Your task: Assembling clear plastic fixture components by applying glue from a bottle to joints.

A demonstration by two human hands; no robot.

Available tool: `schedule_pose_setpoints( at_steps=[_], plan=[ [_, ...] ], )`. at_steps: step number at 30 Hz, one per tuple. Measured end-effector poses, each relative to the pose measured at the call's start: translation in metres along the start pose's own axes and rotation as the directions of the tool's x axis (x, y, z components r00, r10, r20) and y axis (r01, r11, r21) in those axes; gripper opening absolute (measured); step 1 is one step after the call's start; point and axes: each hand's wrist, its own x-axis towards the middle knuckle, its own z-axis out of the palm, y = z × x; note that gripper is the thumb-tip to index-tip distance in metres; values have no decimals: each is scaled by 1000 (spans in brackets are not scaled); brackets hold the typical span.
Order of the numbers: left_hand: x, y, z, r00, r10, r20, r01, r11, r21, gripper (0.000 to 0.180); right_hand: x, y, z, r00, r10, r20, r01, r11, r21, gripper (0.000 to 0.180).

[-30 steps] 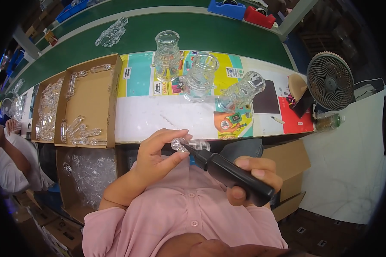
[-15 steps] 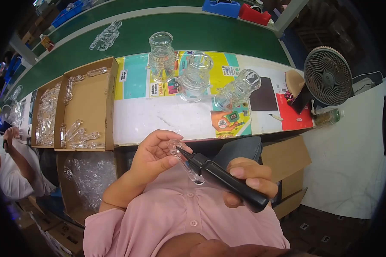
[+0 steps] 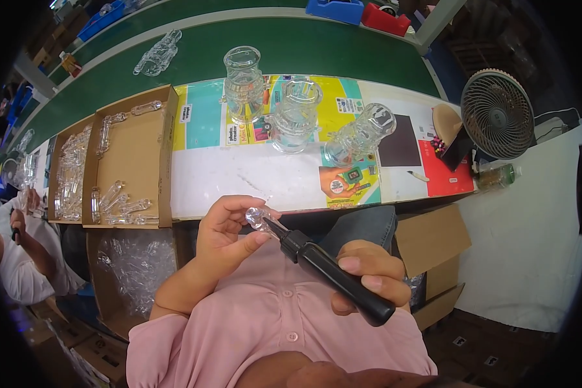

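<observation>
My left hand (image 3: 225,234) pinches a small clear glass piece (image 3: 257,218) between thumb and fingers, just in front of my chest. My right hand (image 3: 370,278) grips a black pen-shaped tool (image 3: 333,275) whose thin tip goes into the end of the glass piece. Both hands are held below the near edge of the worktable (image 3: 239,174). Three clear glass jars (image 3: 295,116) stand on coloured sheets on the table beyond my hands.
Open cardboard trays (image 3: 136,155) with several clear glass pieces lie at the left of the table. A box lined with plastic wrap (image 3: 132,265) sits under it. A small fan (image 3: 498,115) stands at the right. Another person's sleeve (image 3: 13,271) shows at far left. A green belt (image 3: 291,52) runs behind.
The glass piece has turned in my left hand from lying sideways to pointing along the tool. The tool tip now sits in its end. Both hands stay near my chest.
</observation>
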Motion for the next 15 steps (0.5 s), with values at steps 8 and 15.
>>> schedule_pose_setpoints(
  at_steps=[8, 15],
  plan=[
    [-2, -11, -8, 986, 167, -2, -164, 970, 182, 40, 3, 0, -9, 992, 107, 67, -99, 990, -104, 49],
    [6, -12, -11, 921, 365, 135, -382, 780, 496, 41, 10, 4, -5, 841, 529, -113, -535, 845, -27, 56]
  ],
)
